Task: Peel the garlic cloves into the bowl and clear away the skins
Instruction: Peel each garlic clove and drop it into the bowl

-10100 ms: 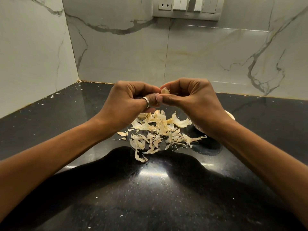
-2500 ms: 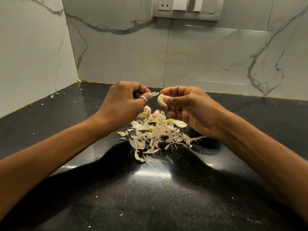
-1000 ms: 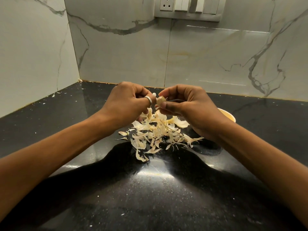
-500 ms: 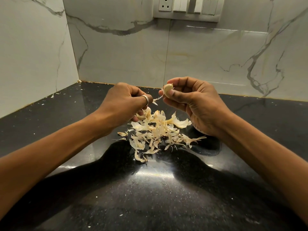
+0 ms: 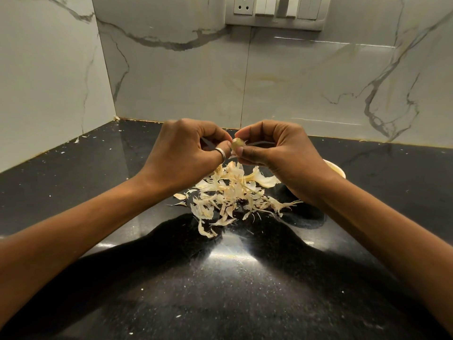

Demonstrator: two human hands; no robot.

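Marble-look wall tiles (image 5: pixel 294 82) fill the back and left of the view, meeting in a corner. Black speckled countertop (image 5: pixel 220 303) below them, glossy, with a light glare patch near centre. Both forearms come in from the bottom corners and meet mid-frame above the counter. Left hand (image 5: pixel 186 153): fingers curled in, thumb tip against the garlic clove (image 5: pixel 238 143), pinching at it. Right hand (image 5: pixel 282 153): narrow grip, clove held between thumb and forefinger, other fingers curled behind it. The clove sits in the air between the two thumbs, above the far edge of the skin pile (image 5: pixel 232 195), not touching it. The pile is a loose heap of pale papery peelings on the counter, directly under and in front of the hands. Switch panel (image 5: pixel 274 13) on the back wall, cut off by the top edge. Bowl (image 5: pixel 337 168): only a slice of pale rim shows behind the right wrist, just right of the pile; contents hidden. A thin strip of skin hangs under the clove. Silver ring (image 5: pixel 220 153) on the left thumb. Small skin flecks (image 5: pixel 81 138) along the left wall joint.
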